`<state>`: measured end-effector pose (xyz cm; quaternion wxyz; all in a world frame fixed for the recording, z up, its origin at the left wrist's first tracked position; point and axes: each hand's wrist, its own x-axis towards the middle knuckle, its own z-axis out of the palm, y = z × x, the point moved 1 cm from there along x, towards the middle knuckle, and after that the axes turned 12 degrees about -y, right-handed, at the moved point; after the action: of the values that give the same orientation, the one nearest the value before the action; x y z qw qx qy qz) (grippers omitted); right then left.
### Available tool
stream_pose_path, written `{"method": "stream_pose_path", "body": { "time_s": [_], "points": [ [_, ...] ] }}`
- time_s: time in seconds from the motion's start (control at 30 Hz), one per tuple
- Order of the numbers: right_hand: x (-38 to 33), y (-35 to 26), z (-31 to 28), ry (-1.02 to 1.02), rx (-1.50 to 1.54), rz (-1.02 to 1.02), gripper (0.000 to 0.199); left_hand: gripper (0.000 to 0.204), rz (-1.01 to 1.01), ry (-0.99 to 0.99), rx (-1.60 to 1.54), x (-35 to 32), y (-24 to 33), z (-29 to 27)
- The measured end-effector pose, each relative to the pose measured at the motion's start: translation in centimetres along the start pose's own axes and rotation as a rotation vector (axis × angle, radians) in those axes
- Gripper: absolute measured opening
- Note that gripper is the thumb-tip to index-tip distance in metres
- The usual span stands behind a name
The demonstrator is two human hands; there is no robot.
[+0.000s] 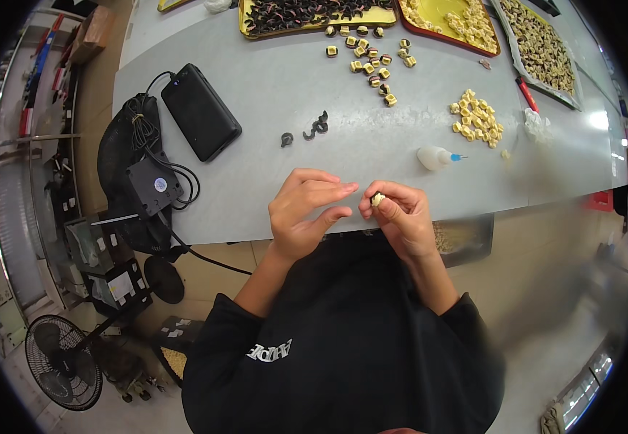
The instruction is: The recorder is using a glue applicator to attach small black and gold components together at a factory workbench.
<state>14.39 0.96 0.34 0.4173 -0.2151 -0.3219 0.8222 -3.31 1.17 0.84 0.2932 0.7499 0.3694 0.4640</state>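
Grey table (292,101) spans the view. Nearest its front edge, the right hand (400,217) pinches a small cream piece (377,199) between fingertips, while the left hand (303,213) hangs loosely open just beside it, holding nothing. Beyond lie a glue bottle (435,157), black rubber bits (317,126), a power bank (200,111), loose cream pieces (477,118), then trays (314,18).

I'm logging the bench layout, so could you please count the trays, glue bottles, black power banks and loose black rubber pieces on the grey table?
Trays along the far edge: 4, e.g. yellow tray
Glue bottle: 1
Black power bank: 1
Loose black rubber pieces: 2
Total: 8
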Motion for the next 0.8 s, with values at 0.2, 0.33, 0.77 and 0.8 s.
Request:
{"method": "stream_pose_path", "body": {
  "time_s": [0.2, 0.33, 0.77, 0.8],
  "points": [
    [0.16, -0.20, 0.34, 0.001, -0.064, 0.044, 0.023, 0.030, 0.024, -0.057, 0.069, 0.38, 0.20, 0.36],
    [0.41, 0.18, -0.06, -0.033, -0.097, 0.047, 0.024, 0.033, 0.001, -0.048, 0.101, 0.42, 0.26, 0.42],
    [0.37, -0.23, -0.30, -0.034, 0.070, 0.111, 0.032, 0.025, -0.058, -0.136, 0.070, 0.29, 0.37, 0.16],
    [0.28, -0.10, -0.39, -0.037, 0.058, 0.110, 0.031, 0.024, -0.042, -0.128, 0.091, 0.19, 0.31, 0.20]
  ]
}}
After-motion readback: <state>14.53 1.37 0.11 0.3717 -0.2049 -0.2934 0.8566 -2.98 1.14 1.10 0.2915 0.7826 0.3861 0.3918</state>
